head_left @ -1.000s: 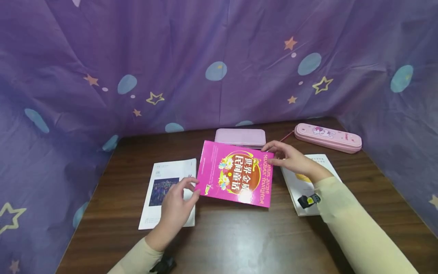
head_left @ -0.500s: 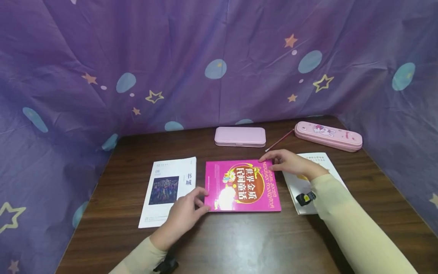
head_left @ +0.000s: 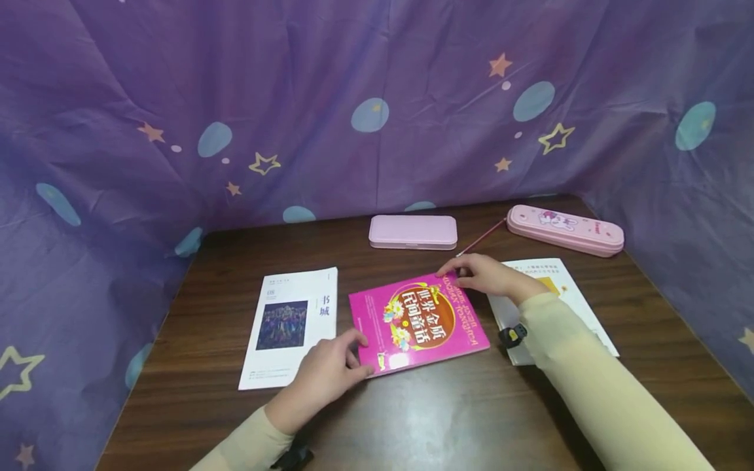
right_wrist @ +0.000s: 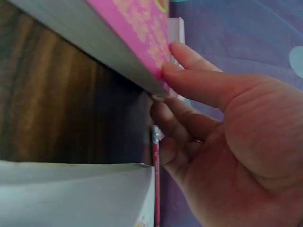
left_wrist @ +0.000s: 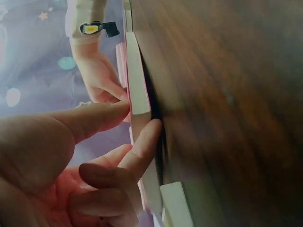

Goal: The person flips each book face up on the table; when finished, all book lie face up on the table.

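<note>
A thick pink book (head_left: 421, 320) with Chinese lettering lies turned at an angle over the middle of the table. My left hand (head_left: 330, 369) pinches its near left corner. In the left wrist view the thumb is on the cover side and a fingertip is at the underside of the book (left_wrist: 138, 78). My right hand (head_left: 487, 276) holds the far right corner. The right wrist view has that thumb on the cover of the book (right_wrist: 139, 33) and the other fingers curled at its lower edge.
A white booklet (head_left: 321, 288) lies at the left, partly behind my left hand. Another white booklet (head_left: 515, 307) lies under my right forearm. At the back are a pink case (head_left: 412, 230), a red pencil (head_left: 482, 237) and a pink rabbit pencil case (head_left: 565, 229). A purple curtain (head_left: 318, 98) hangs behind.
The pink book has come down toward the table from a raised tilt, then turned anticlockwise, its left side shifting toward me. Both hands have moved with its corners.
</note>
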Demonstrator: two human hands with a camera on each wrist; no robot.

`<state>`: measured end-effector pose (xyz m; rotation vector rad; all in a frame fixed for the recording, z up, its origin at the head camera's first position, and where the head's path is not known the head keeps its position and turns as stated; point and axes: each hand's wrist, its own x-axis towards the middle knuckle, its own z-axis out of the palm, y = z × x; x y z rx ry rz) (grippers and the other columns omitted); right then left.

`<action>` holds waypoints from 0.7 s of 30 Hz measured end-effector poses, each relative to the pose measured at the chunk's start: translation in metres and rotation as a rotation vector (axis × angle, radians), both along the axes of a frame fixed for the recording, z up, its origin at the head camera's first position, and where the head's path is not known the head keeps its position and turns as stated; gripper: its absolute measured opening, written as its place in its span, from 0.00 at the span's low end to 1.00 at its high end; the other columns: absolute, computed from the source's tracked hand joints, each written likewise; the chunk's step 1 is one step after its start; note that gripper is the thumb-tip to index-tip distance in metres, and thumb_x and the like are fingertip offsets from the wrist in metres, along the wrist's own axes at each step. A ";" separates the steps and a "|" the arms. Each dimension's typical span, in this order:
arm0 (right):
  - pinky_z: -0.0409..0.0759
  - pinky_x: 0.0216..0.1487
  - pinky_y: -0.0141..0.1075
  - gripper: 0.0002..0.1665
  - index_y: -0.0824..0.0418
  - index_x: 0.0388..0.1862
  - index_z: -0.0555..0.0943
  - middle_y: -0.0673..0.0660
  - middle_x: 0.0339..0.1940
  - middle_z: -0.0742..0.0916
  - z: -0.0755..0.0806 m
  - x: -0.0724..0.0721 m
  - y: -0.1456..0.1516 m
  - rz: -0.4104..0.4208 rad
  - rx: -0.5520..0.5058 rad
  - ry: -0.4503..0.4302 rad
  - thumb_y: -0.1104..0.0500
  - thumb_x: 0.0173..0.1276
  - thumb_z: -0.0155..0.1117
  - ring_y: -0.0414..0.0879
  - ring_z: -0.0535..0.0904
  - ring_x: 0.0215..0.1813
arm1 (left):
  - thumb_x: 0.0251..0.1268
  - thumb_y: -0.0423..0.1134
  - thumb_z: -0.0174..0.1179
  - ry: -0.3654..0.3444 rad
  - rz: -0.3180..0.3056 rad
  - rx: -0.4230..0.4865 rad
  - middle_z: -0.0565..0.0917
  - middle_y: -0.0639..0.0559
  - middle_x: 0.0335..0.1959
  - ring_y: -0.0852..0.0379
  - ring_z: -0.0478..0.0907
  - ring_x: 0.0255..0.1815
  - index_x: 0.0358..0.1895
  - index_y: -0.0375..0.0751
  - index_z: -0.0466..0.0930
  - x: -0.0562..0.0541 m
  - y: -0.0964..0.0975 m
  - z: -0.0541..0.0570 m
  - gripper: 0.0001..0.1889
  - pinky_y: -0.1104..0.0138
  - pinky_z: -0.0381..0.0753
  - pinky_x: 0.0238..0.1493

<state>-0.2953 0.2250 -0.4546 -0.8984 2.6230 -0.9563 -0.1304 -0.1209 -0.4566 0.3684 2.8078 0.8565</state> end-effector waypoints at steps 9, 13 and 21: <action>0.77 0.61 0.55 0.18 0.58 0.48 0.89 0.61 0.54 0.88 0.001 0.015 0.004 -0.102 0.013 0.193 0.65 0.58 0.79 0.57 0.82 0.53 | 0.58 0.44 0.75 0.060 -0.032 -0.077 0.84 0.65 0.22 0.69 0.76 0.21 0.44 0.49 0.88 -0.005 -0.001 0.011 0.12 0.71 0.74 0.24; 0.78 0.54 0.49 0.18 0.56 0.48 0.89 0.57 0.49 0.89 0.000 0.032 0.008 -0.109 0.057 0.143 0.63 0.58 0.79 0.50 0.81 0.47 | 0.62 0.43 0.73 0.088 -0.005 -0.116 0.84 0.63 0.23 0.66 0.75 0.22 0.40 0.51 0.89 -0.017 -0.004 0.017 0.06 0.69 0.73 0.24; 0.80 0.51 0.47 0.18 0.57 0.47 0.89 0.54 0.44 0.90 0.001 0.060 0.013 -0.107 0.083 0.128 0.62 0.56 0.81 0.49 0.82 0.44 | 0.63 0.40 0.72 0.158 0.062 -0.224 0.87 0.52 0.42 0.53 0.84 0.43 0.46 0.49 0.90 -0.051 -0.007 0.020 0.09 0.58 0.84 0.43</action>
